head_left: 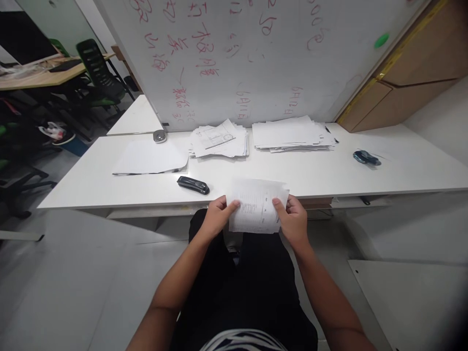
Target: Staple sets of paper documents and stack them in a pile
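Printed sheets of paper [254,209] are held over my lap, just off the desk's front edge. My left hand [218,215] pinches their left side, thumb on top. My right hand [293,218] grips the right side the same way, its fingers curled behind the paper. How many sheets there are I cannot tell. A black stapler [193,185] lies on the desk, a little beyond my left hand. Behind the held paper stand two piles: a stack of printed papers [219,139] on the left and a stack of mostly blank-faced papers [288,133] on the right.
On the white desk [157,192] lie a large white sheet [149,157], a computer mouse [160,136] and a dark blue object [366,158], perhaps another stapler. A whiteboard [270,63] with red writing rises at the back. Cardboard boxes [398,105] stand at the right.
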The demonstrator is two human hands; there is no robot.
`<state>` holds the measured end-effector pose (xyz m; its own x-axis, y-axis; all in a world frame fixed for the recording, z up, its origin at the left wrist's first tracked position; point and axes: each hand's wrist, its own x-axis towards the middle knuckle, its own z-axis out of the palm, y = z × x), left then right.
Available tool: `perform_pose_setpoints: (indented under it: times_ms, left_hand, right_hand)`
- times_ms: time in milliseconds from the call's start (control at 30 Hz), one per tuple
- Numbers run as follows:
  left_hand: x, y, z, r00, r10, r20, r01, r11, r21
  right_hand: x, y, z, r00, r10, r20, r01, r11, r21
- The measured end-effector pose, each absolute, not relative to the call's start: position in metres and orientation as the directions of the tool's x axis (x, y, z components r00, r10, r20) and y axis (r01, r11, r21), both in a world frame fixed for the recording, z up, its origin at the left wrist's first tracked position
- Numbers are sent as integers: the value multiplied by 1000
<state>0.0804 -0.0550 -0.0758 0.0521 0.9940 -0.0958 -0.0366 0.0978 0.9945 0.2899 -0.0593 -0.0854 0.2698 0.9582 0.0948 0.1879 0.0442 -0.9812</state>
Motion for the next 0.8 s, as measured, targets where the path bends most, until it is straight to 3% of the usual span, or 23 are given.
perform_pose_setpoints:
  times_ms: [133,300,400,500,600,700,800]
  left_hand:
    - [94,-64,-85,89,989,-121,-120,131,984]
    - [99,-57,-85,-114,993,-43,-175,23,984]
    - [100,-43,-80,-254,967,15,-238,-77,968]
    - [109,-26,-75,-351,935,44,-281,-150,948]
    - [131,-7,-74,-442,894,77,-293,-225,929]
    - [159,7,-75,-487,871,65,-313,-243,918]
    - [169,8,-76,-364,929,67,-257,-169,951]
  right_hand:
    - [290,-54,-79,169,980,108,317,50,-947]
    - [305,-52,-86,-32,999,33,146,38,-989]
    - [318,-53,-94,-83,991,-102,98,-94,-991]
    - [319,-50,-96,9,987,-159,-72,-158,-985]
    - [300,-45,-93,70,991,-111,-279,-87,-956]
    - [277,-37,-94,109,992,-62,-297,-27,-955]
    - [279,-11,-98,267,963,-28,-216,31,-976]
